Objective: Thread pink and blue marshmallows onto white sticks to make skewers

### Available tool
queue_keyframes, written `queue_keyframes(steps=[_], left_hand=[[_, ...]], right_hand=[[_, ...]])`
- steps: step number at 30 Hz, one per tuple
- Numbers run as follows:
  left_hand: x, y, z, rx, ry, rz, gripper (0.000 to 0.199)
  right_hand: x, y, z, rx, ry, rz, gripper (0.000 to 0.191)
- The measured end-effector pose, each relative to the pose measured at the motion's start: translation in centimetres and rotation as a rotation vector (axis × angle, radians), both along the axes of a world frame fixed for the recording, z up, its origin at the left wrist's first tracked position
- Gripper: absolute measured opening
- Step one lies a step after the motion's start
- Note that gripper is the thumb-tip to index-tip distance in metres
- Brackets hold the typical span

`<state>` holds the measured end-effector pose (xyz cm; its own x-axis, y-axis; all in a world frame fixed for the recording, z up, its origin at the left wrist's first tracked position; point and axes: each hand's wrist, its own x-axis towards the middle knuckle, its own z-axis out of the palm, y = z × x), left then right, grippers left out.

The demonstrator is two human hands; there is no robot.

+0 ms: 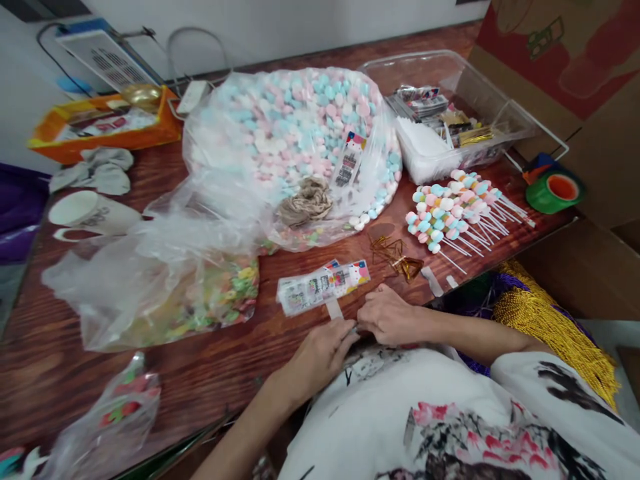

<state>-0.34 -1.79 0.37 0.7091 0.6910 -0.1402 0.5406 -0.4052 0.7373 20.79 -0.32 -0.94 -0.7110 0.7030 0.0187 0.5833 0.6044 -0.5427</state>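
Observation:
My left hand [325, 350] and my right hand [387, 317] meet at the table's front edge, fingers closed and pressed together. Whatever is pinched between them is too small or hidden to make out. A white strip [334, 309] lies on the wood just beyond my left fingers. Behind it is a stack of clear printed plastic packets [320, 287]. Gold twist ties [395, 257] form a loose pile beyond my right hand. Farther right lie several sticks of pink, blue and white marshmallows [455, 207], their white sticks pointing toward the front edge.
A large bag of marshmallows [300, 120] fills the table's back, with a crumpled brown cloth [306, 200] on it. On the left are a bag of colourful candies [215, 293], a white mug [95, 210] and an orange box [110, 127]. Rightward: a clear bin [480, 100] and green tape [550, 193].

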Motion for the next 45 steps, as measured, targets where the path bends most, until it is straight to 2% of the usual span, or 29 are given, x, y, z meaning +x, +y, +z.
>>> queue_keyframes(steps=[2, 4, 6, 7, 9, 11, 13, 16, 18, 20, 24, 27, 29, 33, 35, 38, 41, 43, 45], left_hand=[[0.4, -0.5, 0.0, 0.355, 0.096, -0.004, 0.024], [0.8, -0.6, -0.1, 0.594, 0.179, 0.008, 0.022], [1.3, -0.5, -0.3, 0.692, 0.224, 0.044, 0.019], [1.5, -0.4, -0.5, 0.686, 0.222, 0.069, 0.018], [1.6, -0.2, -1.1, 0.585, 0.151, 0.136, 0.02], [1.5, 0.0, -1.7, 0.387, 0.014, 0.229, 0.023], [1.2, 0.3, -2.1, 0.118, -0.153, 0.369, 0.023], [1.1, 1.2, -2.1, -0.401, -0.403, 0.692, 0.02], [1.3, 1.9, -1.7, -0.718, -0.551, 0.884, 0.021], [1.5, 2.4, -1.2, -0.897, -0.679, 0.979, 0.024], [1.5, 2.7, -1.0, -0.966, -0.858, 1.039, 0.023], [1.2, 2.4, -1.5, -0.993, -0.905, 1.062, 0.022], [1.1, 2.3, -1.7, -1.011, -0.912, 1.057, 0.022], [1.7, 2.5, -1.3, -1.012, -0.906, 1.019, 0.023], [2.4, 2.7, -0.7, -1.008, -0.912, 0.971, 0.023], [3.6, 3.1, 0.0, -1.002, -0.96, 0.913, 0.023], [4.5, 3.2, 0.2, -0.956, -1.02, 0.932, 0.021], [4.7, 3.1, 0.2, -0.914, -1.034, 0.956, 0.019], [4.7, 2.9, 0.0, -0.897, -1.039, 0.966, 0.02]], right_hand=[[-0.1, 0.5, 0.1, -0.19, 0.053, -0.074, 0.022], [-0.1, 0.8, 0.0, -0.366, 0.143, -0.144, 0.024], [0.0, 0.8, -0.1, -0.473, 0.241, -0.223, 0.023], [0.3, 0.8, -0.1, -0.468, 0.29, -0.255, 0.021], [1.3, 0.9, -0.1, -0.332, 0.369, -0.289, 0.017], [2.9, 1.7, 0.0, -0.107, 0.366, -0.305, 0.015], [4.7, 2.9, 0.0, 0.097, 0.238, -0.367, 0.016], [6.1, 5.0, -0.4, 0.281, -0.059, -0.4, 0.017], [6.1, 5.9, -0.9, 0.343, -0.209, -0.331, 0.017], [5.6, 6.4, -1.4, 0.378, -0.295, -0.239, 0.016], [4.8, 6.6, -2.0, 0.414, -0.35, -0.146, 0.016], [5.1, 6.8, -1.7, 0.363, -0.237, -0.15, 0.015], [5.5, 6.9, -1.1, 0.264, 0.007, -0.219, 0.013], [5.3, 6.6, 0.0, 0.009, 0.615, -0.467, 0.013], [4.2, 5.9, 0.2, -0.052, 0.703, -0.485, 0.014], [1.5, 4.0, 0.0, -0.119, 0.659, -0.367, 0.01], [-0.8, 2.3, -0.6, -0.394, 0.805, -0.326, 0.006], [-1.6, 1.8, -1.0, -0.562, 0.917, -0.35, 0.016], [-1.6, 1.6, -1.3, -0.654, 0.976, -0.356, 0.027]])
